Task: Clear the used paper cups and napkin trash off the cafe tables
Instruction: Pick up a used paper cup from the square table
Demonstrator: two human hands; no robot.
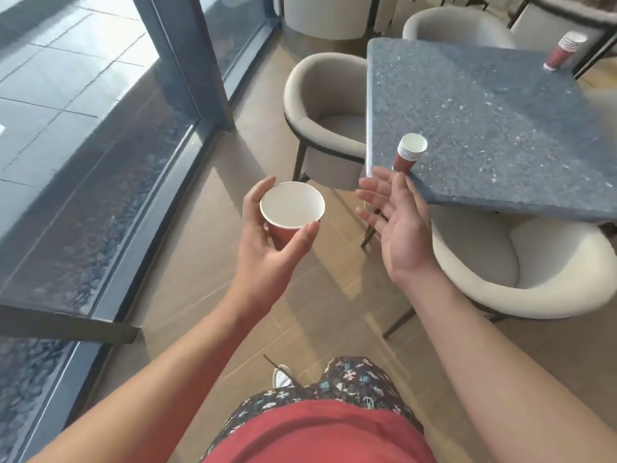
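Grip status: left grip (pixel 267 248) curled round single red paper cup (pixel 292 205); cup upright, white inside showing, held in air off counter (pixel 484 128) near corner. Right grip (pixel 397 225) wide, palm up, fingers spread, holding nothing, just beside cup stack (pixel 409 155) on counter near corner. Second cup stack (pixel 564 50) on counter far corner.

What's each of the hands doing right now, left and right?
Left hand: gripping a red paper cup, upright.
Right hand: open, fingers spread, holding nothing, close to the cup stack on the table.
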